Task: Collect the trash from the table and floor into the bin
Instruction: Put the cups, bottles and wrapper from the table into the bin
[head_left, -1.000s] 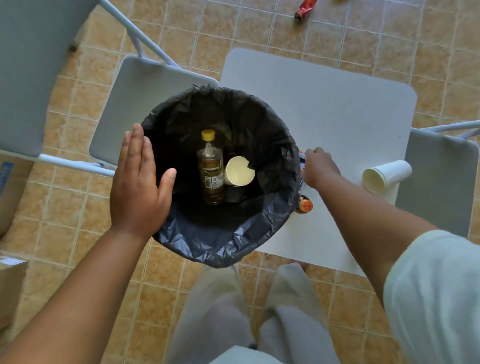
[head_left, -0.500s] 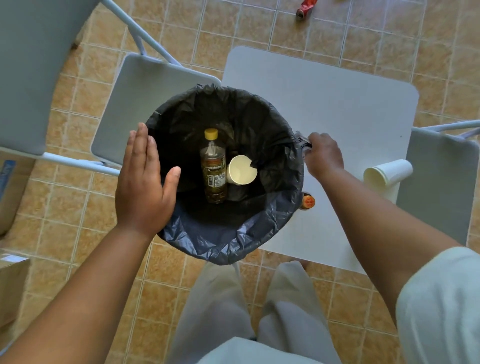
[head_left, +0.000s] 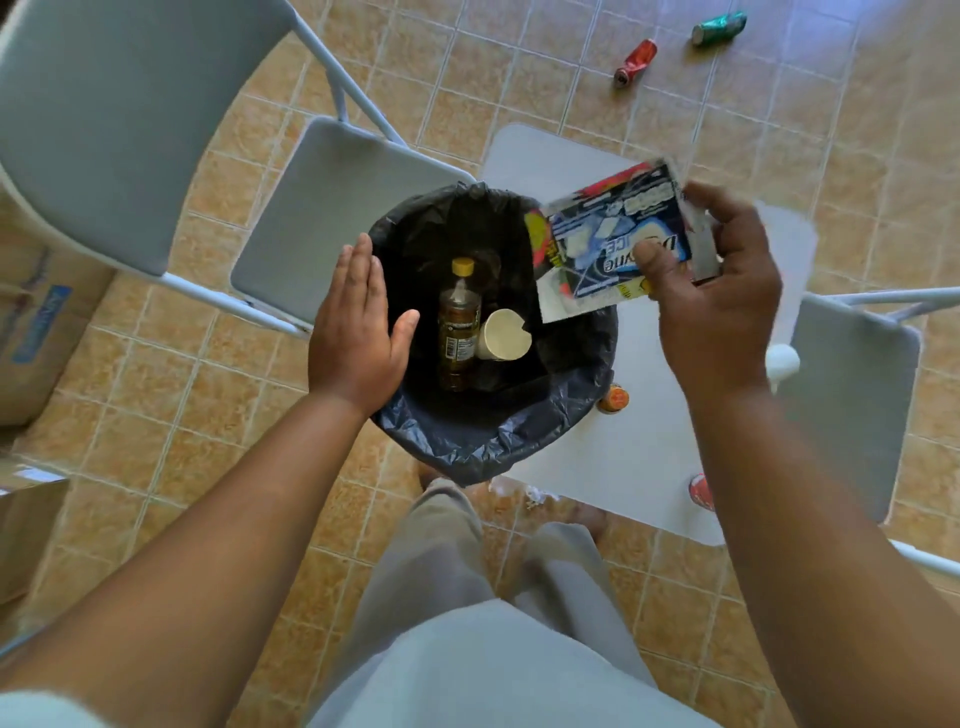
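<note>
Right hand (head_left: 717, 291) pinched a printed packet (head_left: 608, 239) between thumb and fingers, centre right of frame, above the right rim of the bin (head_left: 498, 447). Left hand (head_left: 353, 332) lay flat, fingers straight, against the bin's left rim. A bottle (head_left: 458, 322) and paper cup (head_left: 503, 335) lay inside. Step judged: depositing the packet, which next calls for release over the opening. A red can (head_left: 635, 61) and green can (head_left: 719, 28) lay uncollected on the floor, upper right.

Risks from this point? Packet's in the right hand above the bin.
1. The blue, white and red printed packet, pinched in the right hand, hangs over the right rim of the black-bagged bin; dropped there, it may land on the white table.
2. The small orange-capped container sits beside the bin bag, partly hidden; it could be missed or knocked.
</note>
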